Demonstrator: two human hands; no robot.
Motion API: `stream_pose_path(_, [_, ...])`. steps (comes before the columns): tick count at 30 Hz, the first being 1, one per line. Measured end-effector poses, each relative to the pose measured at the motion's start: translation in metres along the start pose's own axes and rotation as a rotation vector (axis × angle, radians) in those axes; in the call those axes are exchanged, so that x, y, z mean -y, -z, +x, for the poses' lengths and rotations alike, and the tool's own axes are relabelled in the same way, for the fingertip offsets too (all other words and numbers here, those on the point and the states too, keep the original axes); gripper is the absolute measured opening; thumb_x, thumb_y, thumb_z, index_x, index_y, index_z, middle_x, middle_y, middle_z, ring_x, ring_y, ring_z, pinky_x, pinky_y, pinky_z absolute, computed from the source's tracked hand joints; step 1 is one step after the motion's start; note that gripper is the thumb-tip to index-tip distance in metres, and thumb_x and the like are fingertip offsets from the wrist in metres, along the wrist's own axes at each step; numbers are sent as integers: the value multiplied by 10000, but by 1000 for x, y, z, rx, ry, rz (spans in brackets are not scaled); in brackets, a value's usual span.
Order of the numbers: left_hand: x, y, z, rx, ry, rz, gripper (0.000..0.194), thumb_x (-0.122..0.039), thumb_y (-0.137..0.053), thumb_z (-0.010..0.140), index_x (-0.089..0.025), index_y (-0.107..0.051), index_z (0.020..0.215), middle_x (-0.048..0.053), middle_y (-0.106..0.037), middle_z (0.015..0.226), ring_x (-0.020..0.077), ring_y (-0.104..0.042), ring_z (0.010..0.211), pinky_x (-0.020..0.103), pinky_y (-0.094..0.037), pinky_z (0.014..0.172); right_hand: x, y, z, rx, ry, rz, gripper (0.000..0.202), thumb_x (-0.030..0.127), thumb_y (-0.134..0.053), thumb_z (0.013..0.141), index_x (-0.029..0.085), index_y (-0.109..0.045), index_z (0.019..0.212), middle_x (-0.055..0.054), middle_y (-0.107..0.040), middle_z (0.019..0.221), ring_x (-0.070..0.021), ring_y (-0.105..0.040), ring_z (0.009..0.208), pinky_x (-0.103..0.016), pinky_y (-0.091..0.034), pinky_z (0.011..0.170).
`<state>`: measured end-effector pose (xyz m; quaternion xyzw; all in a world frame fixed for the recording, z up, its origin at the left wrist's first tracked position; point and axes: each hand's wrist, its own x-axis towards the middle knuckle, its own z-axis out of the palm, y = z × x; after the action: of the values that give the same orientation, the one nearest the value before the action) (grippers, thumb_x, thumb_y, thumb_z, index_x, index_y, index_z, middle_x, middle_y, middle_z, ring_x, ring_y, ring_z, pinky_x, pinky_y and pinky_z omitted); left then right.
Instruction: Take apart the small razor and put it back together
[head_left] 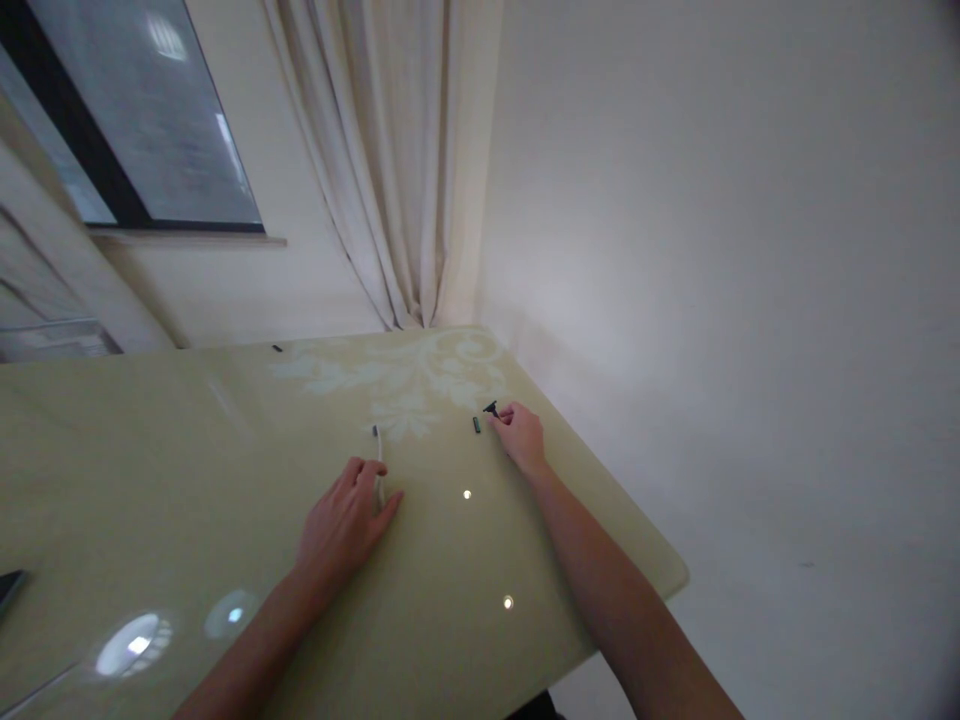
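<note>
A white toothbrush (pixel 379 447) with a dark-bristled head lies on the table, pointing away from me. My left hand (pixel 345 520) rests over it, thumb and fingers spread apart; the index finger crosses the handle, and the lower end runs down towards the thumb. Farther right, my right hand (pixel 521 435) is closed in a pinch on a small black razor (pixel 491 409), its head sticking out to the left of the fingertips. Just left of that hand lies a small dark green and black piece (pixel 476 425), like a razor cartridge or cover.
The glossy pale table (pixel 420 600) has a white floral pattern and reflects lights. Its right edge runs beside the white wall (pixel 712 300). A small black object (pixel 277 348) lies near the far edge, and a dark flat object (pixel 11 588) at far left. Curtains (pixel 390 160) hang behind.
</note>
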<state>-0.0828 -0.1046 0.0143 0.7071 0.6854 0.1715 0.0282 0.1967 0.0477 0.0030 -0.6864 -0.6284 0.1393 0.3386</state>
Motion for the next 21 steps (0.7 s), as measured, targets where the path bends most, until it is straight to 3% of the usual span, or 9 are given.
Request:
stream_pose_path(3, [-3, 5, -1, 119, 123, 102, 384, -499, -418, 1002, -205, -634, 885, 77, -689, 885, 256, -679, 803, 328, -443, 656, -1, -4, 1, -22, 20, 7, 131, 311, -736, 798, 195, -678, 782, -43, -693, 760, -193, -615, 727, -288, -416, 668])
stream_pose_path(5, [-4, 7, -1, 147, 133, 114, 424, -465, -386, 1013, -209, -598, 751, 66, -666, 780, 233, -654, 728, 305, -379, 607, -2, -1, 0, -57, 58, 103, 153, 303, -746, 782, 196, -642, 745, -35, -643, 723, -185, -578, 712, -287, -406, 665])
stream_pose_path(9, [-15, 9, 1, 0, 49, 67, 389, -393, -392, 1019, -209, -565, 723, 50, -647, 767, 185, -593, 643, 287, -296, 571, 10, 11, -12, -127, 198, 333, 245, 408, -700, 855, 185, -636, 776, -48, -590, 781, -182, -545, 763, -288, -404, 682])
stream_pose_path(11, [-30, 9, 3, -113, -41, 8, 382, -395, -397, 1026, -211, -548, 727, 35, -627, 763, 169, -565, 626, 287, -304, 579, 24, 16, -25, -8, 247, 444, 371, 513, -590, 940, 180, -653, 789, -44, -588, 774, -170, -539, 743, -281, -406, 672])
stream_pose_path(13, [-49, 7, 8, -197, -150, -67, 380, -394, -404, 1033, -213, -545, 731, 23, -605, 751, 159, -551, 630, 284, -335, 601, 40, 16, -40, 237, 271, 645, 512, 614, -470, 984, 175, -689, 839, -40, -611, 757, -158, -539, 695, -272, -410, 635])
stream_pose_path(14, [-58, 6, 12, -212, -204, -106, 373, -391, -413, 1033, -214, -552, 736, 21, -600, 749, 156, -552, 637, 281, -354, 615, 47, 16, -46, 367, 291, 736, 540, 653, -468, 972, 174, -699, 877, -43, -631, 785, -154, -549, 696, -267, -418, 629])
stream_pose_path(16, [-74, 0, 25, -183, -309, -197, 345, -384, -447, 1023, -214, -583, 755, 28, -617, 776, 155, -573, 671, 273, -394, 648, 56, 14, -55, 480, 276, 867, 549, 701, -530, 923, 177, -683, 862, -32, -630, 775, -147, -554, 686, -261, -432, 625])
stream_pose_path(19, [-83, -16, 58, 18, -469, -356, 280, -390, -531, 986, -213, -655, 807, 44, -665, 878, 174, -627, 781, 280, -457, 713, 56, 15, -53, 335, 164, 999, 558, 723, -576, 882, 187, -598, 731, 4, -544, 655, -123, -494, 602, -244, -400, 565])
stream_pose_path(21, [-82, -30, 83, 91, -417, -404, 263, -365, -582, 957, -202, -688, 779, 52, -667, 856, 194, -644, 818, 300, -484, 752, 50, 19, -45, 178, 96, 1074, 564, 715, -603, 866, 199, -519, 655, 34, -458, 587, -99, -416, 535, -229, -340, 502])
